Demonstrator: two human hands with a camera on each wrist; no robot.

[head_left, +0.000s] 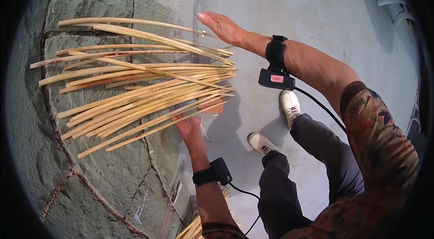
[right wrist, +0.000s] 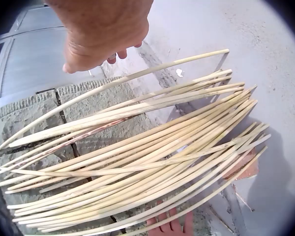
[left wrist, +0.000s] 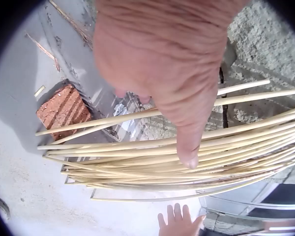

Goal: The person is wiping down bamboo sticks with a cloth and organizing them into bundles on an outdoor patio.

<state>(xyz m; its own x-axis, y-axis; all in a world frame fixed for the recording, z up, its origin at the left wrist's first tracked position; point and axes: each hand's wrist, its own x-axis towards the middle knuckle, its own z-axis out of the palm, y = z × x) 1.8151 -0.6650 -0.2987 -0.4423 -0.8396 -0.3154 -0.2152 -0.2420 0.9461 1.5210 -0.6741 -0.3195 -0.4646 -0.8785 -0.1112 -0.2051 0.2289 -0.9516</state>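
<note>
Many pale, peeled sticks (head_left: 149, 96) (left wrist: 226, 147) (right wrist: 137, 162) lie roughly side by side in a loose, fanned layer, one crossing over others. My left hand (head_left: 190, 132) (left wrist: 162, 64) is at the near side of the layer, its fingers extended under the outermost sticks and its thumb above them in the left wrist view. Past the far side, my right hand (head_left: 224, 28) (right wrist: 105, 37) is held open with fingers extended, near the end of the outermost curved stick and holding nothing. Whether the left fingertips touch the sticks is hidden.
Under the sticks is a grey stone-patterned surface (head_left: 34, 144) with dark cracks. A red brick piece (head_left: 212, 105) (left wrist: 64, 112) lies by the stick ends on the pale floor (head_left: 271, 13). More sticks (head_left: 194, 229) lie at the bottom, near the person's shoes (head_left: 290, 103).
</note>
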